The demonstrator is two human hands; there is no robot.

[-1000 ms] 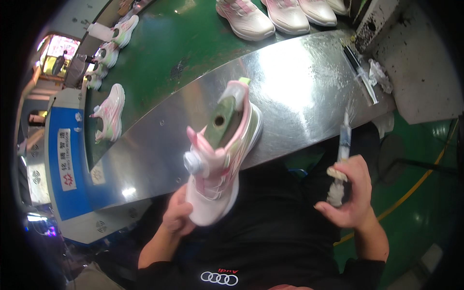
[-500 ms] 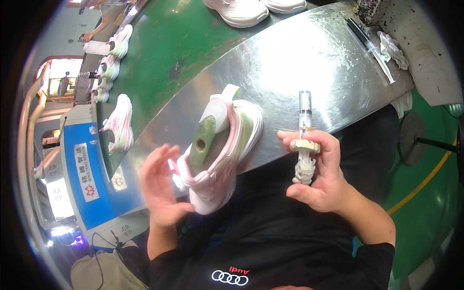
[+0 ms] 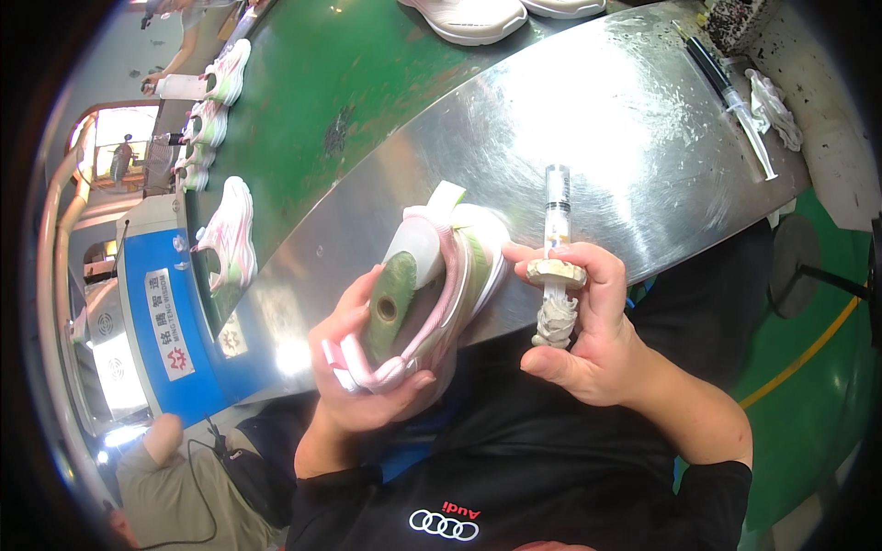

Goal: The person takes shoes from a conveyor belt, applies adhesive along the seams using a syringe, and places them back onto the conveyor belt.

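A pink, white and green sneaker (image 3: pixel 473 275) is tilted at the near edge of the metal ledge, its opening turned up toward me. A green insole with a dark round spot shows inside. My left hand (image 3: pixel 347 395) is closed around one end of the sneaker, thumb on the near side and fingers on the far side. Just right of the sneaker, my right hand (image 3: pixel 602 340) grips a clear syringe (image 3: pixel 558 197), which points away from me. Its flange carries a thick, pale crusted ring, and whitish wrapping covers the plunger between fingers and thumb.
The shiny metal ledge (image 3: pixel 588 119) borders a green belt (image 3: pixel 367 101). At right on the ledge lie another syringe (image 3: pixel 726 87) and crumpled white material (image 3: pixel 774 110). White shoes (image 3: pixel 469 18) stand beyond; a sneaker (image 3: pixel 230 230) sits left. Another person's sleeve (image 3: pixel 170 496) shows lower left.
My left hand, open beside the sneaker before, has closed on it. The sneaker has shifted slightly. My right hand still holds the syringe, now nearer the sneaker. Another person's arm appears lower left.
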